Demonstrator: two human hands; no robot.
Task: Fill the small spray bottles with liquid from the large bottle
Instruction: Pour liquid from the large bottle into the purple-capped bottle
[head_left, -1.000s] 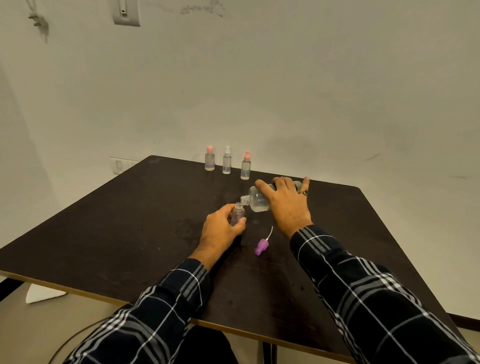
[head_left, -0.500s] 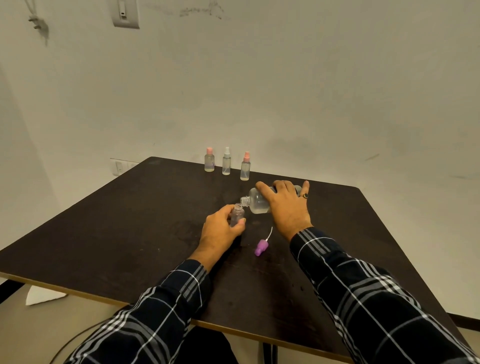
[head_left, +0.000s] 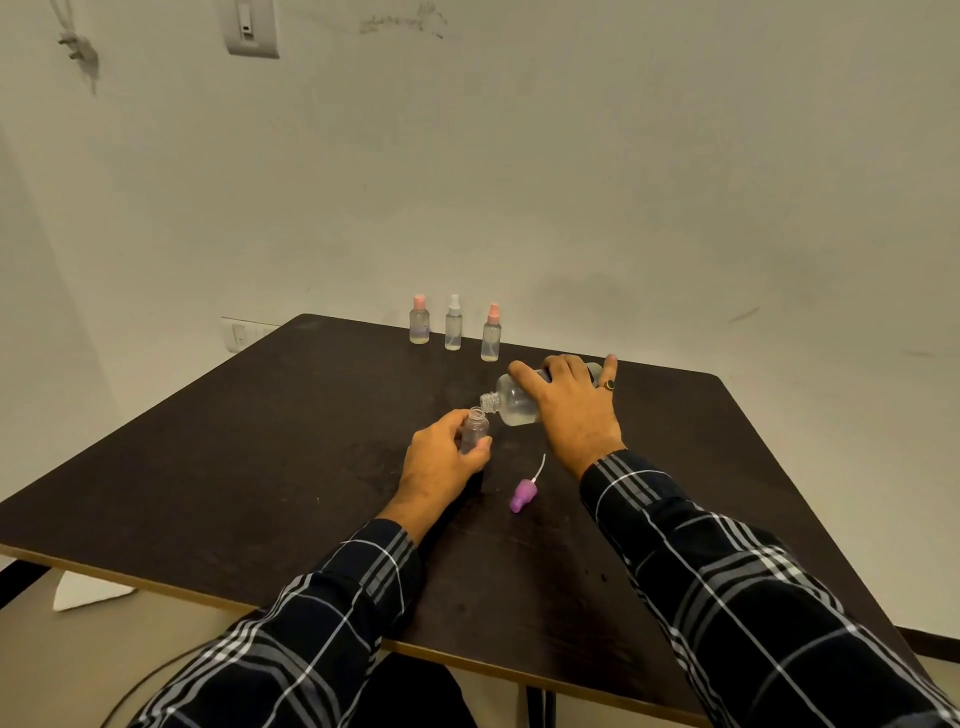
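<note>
- A dark brown table (head_left: 260, 467) with a pale edge stands against a plain off-white wall (head_left: 571, 182). A switch plate (head_left: 249, 28) is high on the wall at the left, and a socket (head_left: 239, 335) sits just past the table's far left corner.
- Three capped spray bottles stand upright in a row at the far edge: pink-capped (head_left: 419, 321), white-capped (head_left: 453, 325) and pink-capped (head_left: 491, 335).
- The large bottle (head_left: 511, 402) is clear and uncapped, tipped on its side mid-table with its neck pointing left over the mouth of the small open bottle (head_left: 474, 428).
- The right hand (head_left: 571, 410) wraps over the large bottle's body.
- The left hand (head_left: 439, 467) curls round the small open bottle, which is clear and upright.
- A purple spray cap (head_left: 522, 493) with its thin tube lies on the table, near the hands.
</note>
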